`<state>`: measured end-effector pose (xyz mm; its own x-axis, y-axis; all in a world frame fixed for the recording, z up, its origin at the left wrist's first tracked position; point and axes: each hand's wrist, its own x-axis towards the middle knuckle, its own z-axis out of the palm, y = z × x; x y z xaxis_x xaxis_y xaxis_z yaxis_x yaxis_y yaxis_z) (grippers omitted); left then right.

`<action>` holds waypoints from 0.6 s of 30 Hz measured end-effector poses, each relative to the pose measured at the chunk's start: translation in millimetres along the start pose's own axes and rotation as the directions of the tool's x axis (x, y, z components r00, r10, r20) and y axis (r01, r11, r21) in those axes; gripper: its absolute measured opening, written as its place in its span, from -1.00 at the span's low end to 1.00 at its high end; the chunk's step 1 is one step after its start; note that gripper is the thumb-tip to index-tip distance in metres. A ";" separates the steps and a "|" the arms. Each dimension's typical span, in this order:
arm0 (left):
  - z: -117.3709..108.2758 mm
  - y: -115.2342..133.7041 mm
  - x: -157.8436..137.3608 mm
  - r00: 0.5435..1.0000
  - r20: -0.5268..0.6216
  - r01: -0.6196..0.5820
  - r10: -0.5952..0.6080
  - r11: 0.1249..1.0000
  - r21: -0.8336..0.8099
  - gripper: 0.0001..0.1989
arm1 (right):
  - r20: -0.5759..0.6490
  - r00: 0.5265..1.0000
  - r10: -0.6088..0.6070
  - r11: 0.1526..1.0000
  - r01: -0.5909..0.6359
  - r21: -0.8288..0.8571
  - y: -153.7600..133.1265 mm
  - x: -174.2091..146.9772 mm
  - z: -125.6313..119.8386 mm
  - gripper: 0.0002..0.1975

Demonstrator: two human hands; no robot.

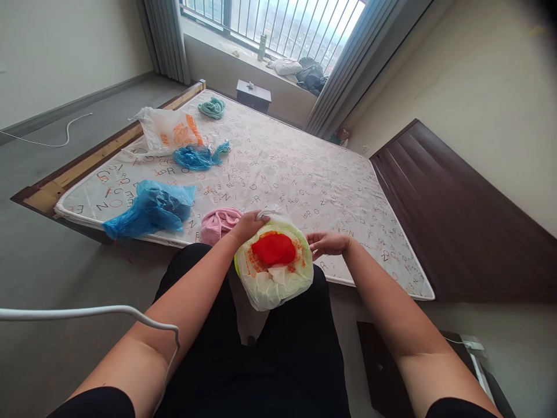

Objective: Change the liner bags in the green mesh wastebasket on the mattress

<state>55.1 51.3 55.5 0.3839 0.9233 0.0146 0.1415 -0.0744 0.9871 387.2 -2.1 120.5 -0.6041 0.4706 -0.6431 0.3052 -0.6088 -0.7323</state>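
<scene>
Above my lap is a bulging white plastic bag with orange print, a bright red patch in its middle and yellow-green showing along its edges. What is inside it is hidden. My left hand is closed on the bag's upper left edge, where the plastic bunches up. At the right edge, the curled fingers of my right hand grip the side of the bag. A folded pink towel lies on the mattress just beyond my left hand.
On the mattress lie a blue plastic bag with something in it, a smaller blue bag, a white bag with orange print and a green cloth. A white cable crosses my left arm. The dark headboard is at right.
</scene>
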 end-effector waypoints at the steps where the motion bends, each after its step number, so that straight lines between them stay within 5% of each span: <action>1: -0.7 0.4 0.0 1.000 0.000 0.008 -0.008 1.000 -0.009 -0.59 | -0.002 1.000 -0.012 1.000 0.012 0.003 4.2 0.7 2.3 -0.64; 5: -4.1 5.3 -3.1 0.999 0.011 0.032 -0.031 0.995 -0.094 -0.61 | -0.147 0.985 -0.094 0.995 0.097 0.014 11.7 3.0 10.9 -0.65; 7: -5.3 8.2 -5.6 0.997 0.020 0.073 -0.070 0.977 -0.199 -0.59 | -0.332 0.927 -0.176 0.981 0.192 0.013 10.6 3.7 10.4 -0.60; 9: -5.4 9.3 -6.9 0.988 0.048 0.155 -0.147 0.932 -0.327 -0.51 | -0.538 0.804 -0.253 0.962 0.267 -0.054 7.6 4.8 7.8 -0.56; 12: -2.6 5.0 -3.7 0.971 0.043 0.230 -0.236 0.863 -0.449 -0.45 | -0.762 0.495 -0.419 0.908 0.253 -0.335 1.3 8.6 11.0 -0.59; 14: 1.3 -1.8 1.4 0.967 -0.061 0.190 -0.249 0.856 -0.480 -0.51 | -0.751 0.241 -0.615 0.788 0.148 -0.597 -2.0 13.1 22.3 -0.68; 15: 3.7 -6.0 4.3 0.960 -0.129 0.156 -0.250 0.854 -0.497 -0.54 | -0.686 0.154 -0.711 0.701 0.075 -0.709 -2.7 15.8 29.8 -0.72; 16: 6.3 -10.6 7.0 0.948 -0.194 0.121 -0.253 0.849 -0.515 -0.56 | -0.609 0.117 -0.784 0.613 0.002 -0.790 -2.5 18.6 37.4 -0.74; 18: 11.3 -19.8 11.4 0.913 -0.299 0.074 -0.278 0.833 -0.548 -0.59 | -0.517 0.168 -0.839 0.507 -0.099 -0.856 1.0 23.0 49.1 -0.74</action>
<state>67.0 59.0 34.4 0.0381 0.9763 -0.2133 -0.3539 0.2128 0.9108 337.5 -23.2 115.9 0.0226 0.9202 0.3908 0.8446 0.1916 -0.4999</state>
